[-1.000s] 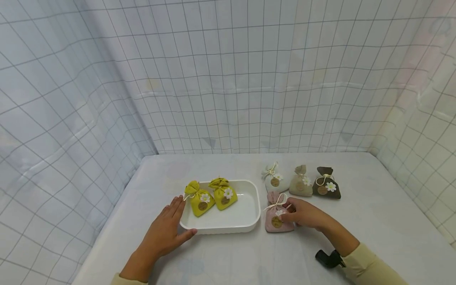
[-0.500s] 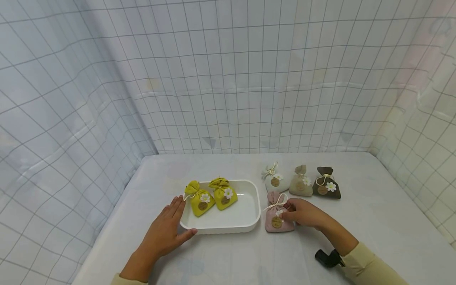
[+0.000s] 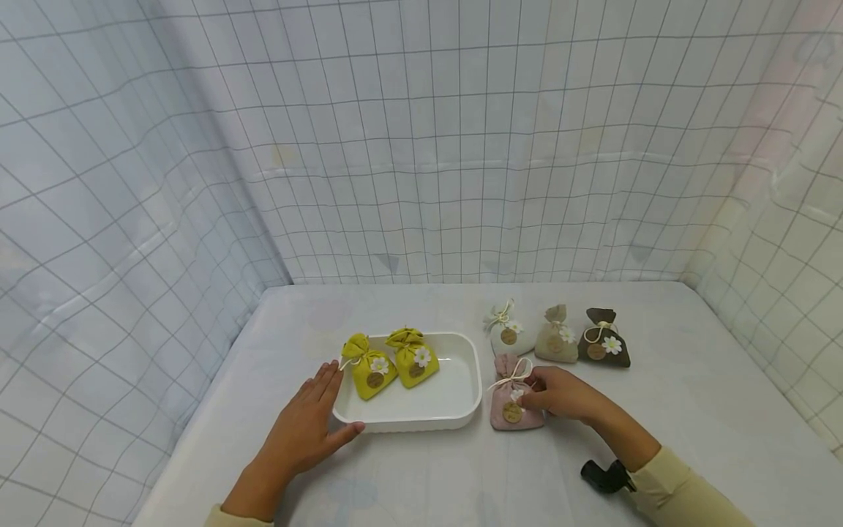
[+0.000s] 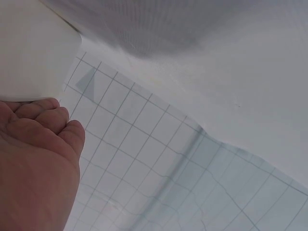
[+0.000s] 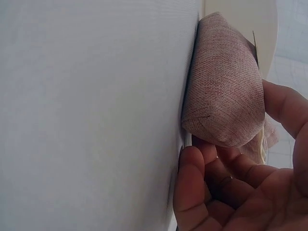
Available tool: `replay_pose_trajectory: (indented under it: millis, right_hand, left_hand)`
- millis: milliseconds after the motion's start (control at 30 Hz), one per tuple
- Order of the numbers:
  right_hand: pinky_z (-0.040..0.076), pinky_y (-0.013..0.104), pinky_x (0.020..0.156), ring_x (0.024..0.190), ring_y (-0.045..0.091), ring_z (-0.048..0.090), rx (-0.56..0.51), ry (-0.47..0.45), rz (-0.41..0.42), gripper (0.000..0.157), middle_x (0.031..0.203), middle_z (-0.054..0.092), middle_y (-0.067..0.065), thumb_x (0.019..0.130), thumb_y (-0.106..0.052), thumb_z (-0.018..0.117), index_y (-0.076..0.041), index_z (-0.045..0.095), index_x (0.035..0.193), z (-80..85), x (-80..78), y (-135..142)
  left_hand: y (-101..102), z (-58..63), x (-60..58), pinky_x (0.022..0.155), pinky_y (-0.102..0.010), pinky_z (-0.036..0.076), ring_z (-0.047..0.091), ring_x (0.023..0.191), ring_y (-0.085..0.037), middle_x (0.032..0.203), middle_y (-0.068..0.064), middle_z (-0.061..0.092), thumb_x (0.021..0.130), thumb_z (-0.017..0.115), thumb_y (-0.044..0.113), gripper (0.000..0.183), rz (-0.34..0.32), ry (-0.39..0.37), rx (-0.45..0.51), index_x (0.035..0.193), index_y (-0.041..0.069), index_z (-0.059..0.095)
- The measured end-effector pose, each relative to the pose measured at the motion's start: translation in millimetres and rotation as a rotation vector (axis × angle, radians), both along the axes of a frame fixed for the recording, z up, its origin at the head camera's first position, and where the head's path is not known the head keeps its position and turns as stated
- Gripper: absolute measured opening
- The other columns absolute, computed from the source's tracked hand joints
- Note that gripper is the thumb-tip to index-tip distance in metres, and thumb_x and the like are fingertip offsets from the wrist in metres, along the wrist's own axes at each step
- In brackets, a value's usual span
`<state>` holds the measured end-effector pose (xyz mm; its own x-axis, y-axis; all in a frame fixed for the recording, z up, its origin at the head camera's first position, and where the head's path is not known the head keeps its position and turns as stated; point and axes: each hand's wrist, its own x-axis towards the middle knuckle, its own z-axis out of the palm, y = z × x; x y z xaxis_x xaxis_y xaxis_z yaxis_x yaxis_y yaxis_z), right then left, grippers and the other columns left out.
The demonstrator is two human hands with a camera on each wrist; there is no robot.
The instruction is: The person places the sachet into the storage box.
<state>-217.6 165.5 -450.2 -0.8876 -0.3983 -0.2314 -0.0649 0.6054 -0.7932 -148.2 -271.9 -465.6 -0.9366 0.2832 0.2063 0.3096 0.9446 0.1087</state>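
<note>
A small pink drawstring pouch (image 3: pixel 515 417) with a round tan label lies on the table just right of the white tray. My right hand (image 3: pixel 566 395) holds it from its right side, thumb on the top face near the white flower. In the right wrist view, the curled fingers (image 5: pixel 192 180) are at the pouch's edge, near the tabletop. My left hand (image 3: pixel 299 432) rests with straight fingers along the left end of the white tray (image 3: pixel 428 421), thumb by its front rim. Inside the tray's left half lean two yellow-green pouches, one left (image 3: pixel 372 366) and one right (image 3: pixel 416 369).
Behind the pink pouch stand a white pouch (image 3: pixel 516 338), a beige pouch (image 3: pixel 555 345) and a dark brown pouch (image 3: pixel 604 350) in a row. A black device (image 3: pixel 604 477) sits at my right wrist. Gridded curtains (image 3: pixel 421 183) enclose the white table (image 3: pixel 691 380).
My right thumb has shifted slightly on the face of the pink pouch, and the right sleeve has moved a touch left. The left hand, the tray and the other pouches stay in place.
</note>
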Motion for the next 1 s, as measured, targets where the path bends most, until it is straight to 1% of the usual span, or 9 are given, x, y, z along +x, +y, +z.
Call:
replay_pose_trajectory:
  millis: [233, 300, 433, 533, 633, 767, 867, 1000]
  right_hand:
    - [0.050, 0.034, 0.066, 0.082, 0.020, 0.056, 0.031, -0.010, -0.011, 0.028, 0.094, 0.061, 0.006, 0.086, -0.022, 0.075, -0.003, 0.065, 0.103, 1.0, -0.7, -1.4]
    - [0.049, 0.034, 0.065, 0.080, 0.020, 0.056, 0.053, -0.002, -0.015, 0.027, 0.092, 0.061, 0.005, 0.086, -0.024, 0.076, -0.004, 0.065, 0.100, 1.7, -0.9, -2.1]
    - [0.045, 0.032, 0.059, 0.073, 0.018, 0.053, 0.102, 0.008, -0.021, 0.025, 0.081, 0.058, 0.003, 0.085, -0.027, 0.076, -0.006, 0.065, 0.093, 1.7, -1.4, -3.2]
    - [0.042, 0.031, 0.057, 0.069, 0.017, 0.051, 0.121, 0.013, -0.020, 0.024, 0.076, 0.056, 0.002, 0.085, -0.028, 0.077, -0.007, 0.065, 0.089, 0.5, -1.9, -3.3]
    - [0.041, 0.030, 0.056, 0.068, 0.017, 0.050, 0.104, 0.021, -0.016, 0.024, 0.075, 0.055, 0.001, 0.084, -0.027, 0.077, -0.007, 0.064, 0.086, -0.6, -2.7, -3.2]
    - [0.039, 0.030, 0.056, 0.068, 0.016, 0.049, 0.060, 0.034, -0.015, 0.021, 0.074, 0.053, 0.001, 0.082, -0.021, 0.077, -0.007, 0.062, 0.084, -1.8, -3.0, -3.5]
    - [0.040, 0.030, 0.056, 0.069, 0.017, 0.050, 0.034, 0.045, -0.019, 0.018, 0.076, 0.055, 0.001, 0.081, -0.017, 0.075, -0.006, 0.062, 0.086, -1.8, -2.3, -4.6]
    - [0.042, 0.031, 0.058, 0.072, 0.018, 0.051, 0.005, 0.070, -0.040, 0.019, 0.079, 0.057, 0.003, 0.080, -0.015, 0.075, -0.005, 0.063, 0.090, 0.0, -1.6, -6.0]
  left_hand:
    - [0.1, 1.4, -0.5, 0.117, -0.050, 0.027, 0.026, 0.147, -0.034, 0.159, -0.018, 0.028, 0.087, 0.054, 0.073, 0.103, 0.000, 0.001, -0.003, 0.151, -0.005, 0.034]
    - [0.3, 1.9, -0.5, 0.116, -0.051, 0.027, 0.026, 0.147, -0.034, 0.159, -0.018, 0.029, 0.087, 0.054, 0.073, 0.103, 0.000, 0.001, -0.003, 0.151, -0.005, 0.034]
    - [0.6, 1.8, -0.6, 0.116, -0.051, 0.027, 0.027, 0.146, -0.034, 0.159, -0.018, 0.029, 0.087, 0.053, 0.074, 0.103, 0.001, 0.000, -0.003, 0.151, -0.005, 0.034]
    - [0.7, 1.7, -0.6, 0.116, -0.051, 0.027, 0.027, 0.146, -0.034, 0.159, -0.018, 0.029, 0.087, 0.053, 0.074, 0.104, 0.000, -0.002, 0.000, 0.151, -0.005, 0.034]
    - [0.5, 2.0, -0.6, 0.116, -0.051, 0.027, 0.027, 0.146, -0.034, 0.159, -0.018, 0.029, 0.087, 0.054, 0.074, 0.103, -0.001, -0.001, 0.001, 0.151, -0.005, 0.034]
    - [0.3, 2.2, -0.6, 0.117, -0.050, 0.026, 0.026, 0.147, -0.034, 0.160, -0.018, 0.028, 0.087, 0.055, 0.073, 0.103, -0.003, -0.003, 0.001, 0.151, -0.005, 0.034]
    - [0.1, 1.7, -0.6, 0.117, -0.050, 0.026, 0.026, 0.147, -0.033, 0.160, -0.017, 0.028, 0.087, 0.055, 0.073, 0.104, -0.004, -0.007, 0.004, 0.151, -0.005, 0.033]
    - [0.2, 1.1, -0.6, 0.117, -0.051, 0.026, 0.026, 0.147, -0.034, 0.160, -0.018, 0.028, 0.087, 0.055, 0.073, 0.103, -0.003, -0.007, 0.004, 0.151, -0.005, 0.033]
